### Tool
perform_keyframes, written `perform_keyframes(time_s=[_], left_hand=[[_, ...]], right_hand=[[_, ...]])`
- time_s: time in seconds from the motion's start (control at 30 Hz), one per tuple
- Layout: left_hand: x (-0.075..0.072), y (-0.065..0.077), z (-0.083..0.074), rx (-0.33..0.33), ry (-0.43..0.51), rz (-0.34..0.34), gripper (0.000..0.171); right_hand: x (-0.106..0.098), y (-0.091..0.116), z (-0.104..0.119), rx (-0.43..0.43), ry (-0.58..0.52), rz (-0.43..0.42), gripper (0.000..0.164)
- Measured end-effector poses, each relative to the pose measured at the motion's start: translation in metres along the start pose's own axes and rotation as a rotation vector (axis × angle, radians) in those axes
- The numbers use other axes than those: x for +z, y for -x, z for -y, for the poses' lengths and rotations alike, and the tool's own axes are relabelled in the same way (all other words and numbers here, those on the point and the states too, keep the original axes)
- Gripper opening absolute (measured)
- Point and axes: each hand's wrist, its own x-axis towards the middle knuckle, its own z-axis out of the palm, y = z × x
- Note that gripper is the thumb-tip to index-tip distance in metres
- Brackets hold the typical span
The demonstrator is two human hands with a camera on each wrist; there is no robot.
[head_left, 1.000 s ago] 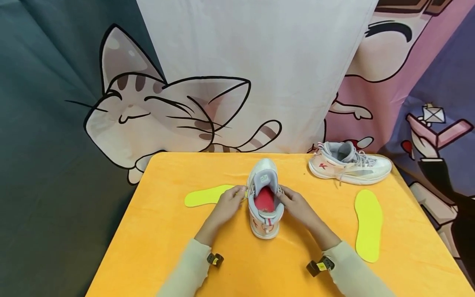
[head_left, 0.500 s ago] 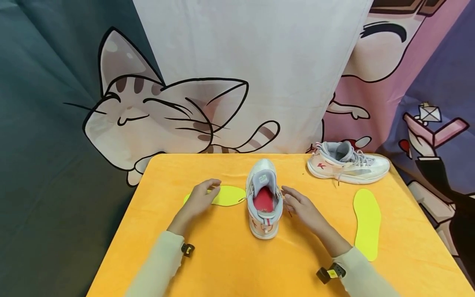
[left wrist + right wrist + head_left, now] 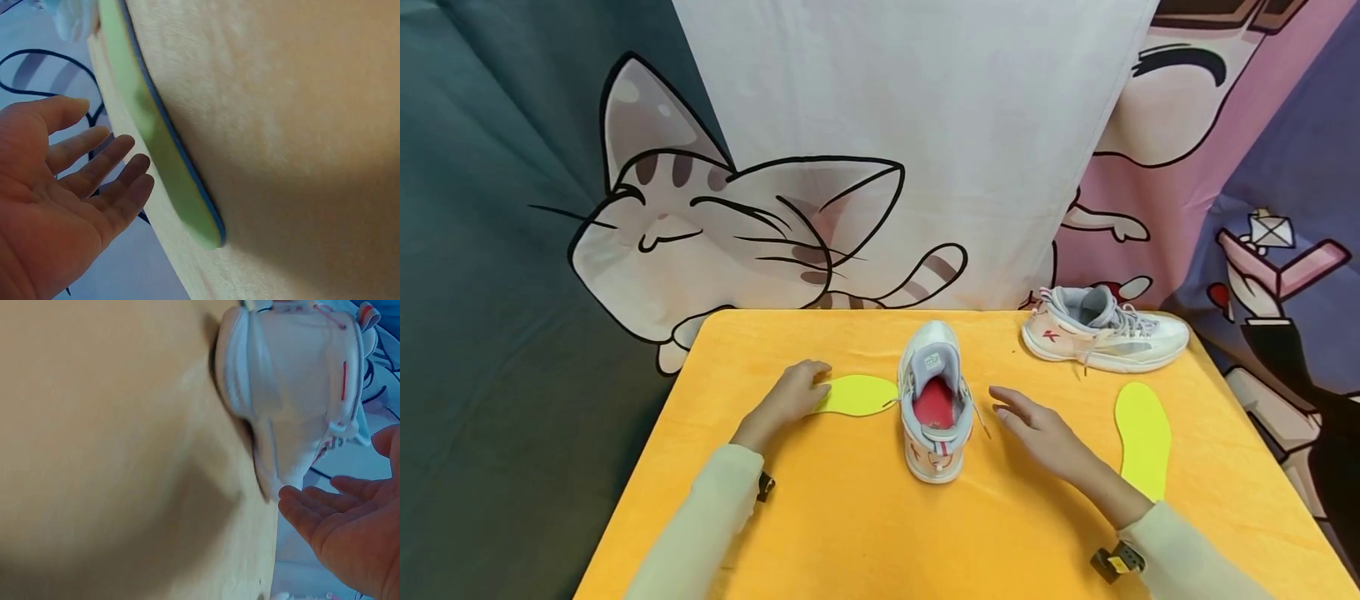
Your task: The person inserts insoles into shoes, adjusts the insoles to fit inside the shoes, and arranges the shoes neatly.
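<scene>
A white sneaker (image 3: 934,457) stands upright mid-table with its heel towards me and a red lining inside. Left of it lies a yellow-green insole (image 3: 859,395), whose far-left end is hidden by my left hand (image 3: 792,392). In the left wrist view that hand's fingers (image 3: 100,164) are relaxed and spread beside the insole (image 3: 164,150), holding nothing. My right hand (image 3: 1037,430) hovers to the right of the sneaker, fingers loosely extended. The right wrist view shows it apart from the shoe's side (image 3: 294,381), also without anything in it.
A second white sneaker (image 3: 1105,337) sits at the back right, toe pointing right. Another yellow-green insole (image 3: 1144,437) lies at the right, partly behind my right forearm. The yellow-covered table (image 3: 880,533) ends at a printed cloth backdrop (image 3: 985,125).
Both hands have left the sneaker's sides. My left hand has moved left to the nearer insole's far end, and my right hand has drawn back to the right. The sneaker stays put.
</scene>
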Motion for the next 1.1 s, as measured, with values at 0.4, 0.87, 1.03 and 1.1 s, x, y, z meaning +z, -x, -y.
perform_keyframes(time_s=[0.4, 0.87, 1.03, 1.1], left_hand=[[0.006, -0.014, 0.006, 0.087, -0.166, -0.002, 0.034], [0.018, -0.018, 0.006, 0.070, -0.218, -0.010, 0.027], [0.015, -0.015, 0.005, 0.064, -0.179, -0.027, 0.016], [0.013, -0.014, 0.005, 0.060, -0.170, -0.023, 0.012]], right_hand=[[-0.013, 0.003, -0.021, -0.072, 0.096, 0.028, 0.042], [-0.021, 0.003, -0.028, -0.082, 0.090, 0.080, 0.040], [-0.023, 0.001, -0.026, -0.074, 0.073, 0.088, 0.040], [-0.024, 0.001, -0.026, -0.072, 0.066, 0.095, 0.040]])
